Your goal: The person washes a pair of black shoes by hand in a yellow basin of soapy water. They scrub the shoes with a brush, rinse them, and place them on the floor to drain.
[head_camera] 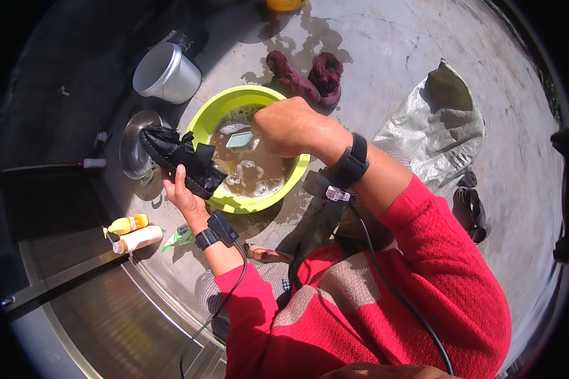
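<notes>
My left hand [185, 192] grips a wet black shoe [182, 161] by its sole side, at the left rim of a lime-green plastic basin [246, 207]. Murky, sudsy water [253, 173] fills the lower part of the basin. Above the water my right hand [289, 127] is closed on a pale blue-green plastic brush [240, 140]; its far parts are hidden by my fingers. The brush and the shoe are apart. Behind the basin, a pair of dark red fur-lined boots [308, 80] rests on the wet concrete.
A white bucket [168, 73] and a metal bowl [137, 147] stand left of the basin. Two bottles [137, 239] and a green-white plastic packet [180, 237] lie lower left. At right are a silvery woven sack [436, 132] and dark footwear [469, 213]. A yellow container [286, 4] shows at the top.
</notes>
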Available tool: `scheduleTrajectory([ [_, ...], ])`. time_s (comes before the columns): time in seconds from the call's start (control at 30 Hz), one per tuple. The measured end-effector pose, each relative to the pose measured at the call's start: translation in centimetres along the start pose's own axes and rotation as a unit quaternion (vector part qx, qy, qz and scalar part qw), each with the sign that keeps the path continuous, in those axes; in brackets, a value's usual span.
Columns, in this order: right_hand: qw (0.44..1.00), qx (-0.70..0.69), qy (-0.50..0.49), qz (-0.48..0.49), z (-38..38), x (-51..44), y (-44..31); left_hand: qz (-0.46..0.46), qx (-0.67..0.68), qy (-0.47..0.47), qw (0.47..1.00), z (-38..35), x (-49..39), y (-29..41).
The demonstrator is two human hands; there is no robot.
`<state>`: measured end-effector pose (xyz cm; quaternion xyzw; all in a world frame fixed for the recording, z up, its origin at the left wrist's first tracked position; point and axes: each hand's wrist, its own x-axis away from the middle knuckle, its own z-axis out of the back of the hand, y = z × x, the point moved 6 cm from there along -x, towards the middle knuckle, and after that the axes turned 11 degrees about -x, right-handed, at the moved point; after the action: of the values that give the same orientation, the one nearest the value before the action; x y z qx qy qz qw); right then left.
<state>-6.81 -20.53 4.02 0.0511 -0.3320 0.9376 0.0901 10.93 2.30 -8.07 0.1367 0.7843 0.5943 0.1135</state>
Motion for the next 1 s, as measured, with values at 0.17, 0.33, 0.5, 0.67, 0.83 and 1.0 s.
scheduleTrajectory([
  [0.17,0.999,0.024,-0.011,-0.024,-1.1,-1.5,0.9,-0.025,-0.174,0.052,0.983,-1.2,-0.3,0.5],
  [0.33,0.999,0.037,-0.006,-0.031,-1.5,-1.6,1.3,-0.083,-0.325,-0.001,0.942,-1.8,-1.4,-0.2],
  [0.5,0.998,0.037,-0.005,-0.045,-1.3,-1.5,1.6,-0.180,-0.451,-0.008,0.874,-1.9,-1.3,-0.5],
  [0.67,0.998,0.040,-0.005,-0.047,-1.4,-1.3,1.7,-0.138,-0.532,0.017,0.835,-1.3,-1.2,-1.9],
  [0.83,0.998,0.039,-0.004,-0.054,-1.4,-1.3,2.0,-0.158,-0.496,0.007,0.854,-1.3,-1.1,-3.8],
  [1.0,0.997,0.046,0.007,-0.055,-1.3,-1.0,2.2,0.041,-0.291,0.037,0.955,-0.1,-1.4,-9.7],
])
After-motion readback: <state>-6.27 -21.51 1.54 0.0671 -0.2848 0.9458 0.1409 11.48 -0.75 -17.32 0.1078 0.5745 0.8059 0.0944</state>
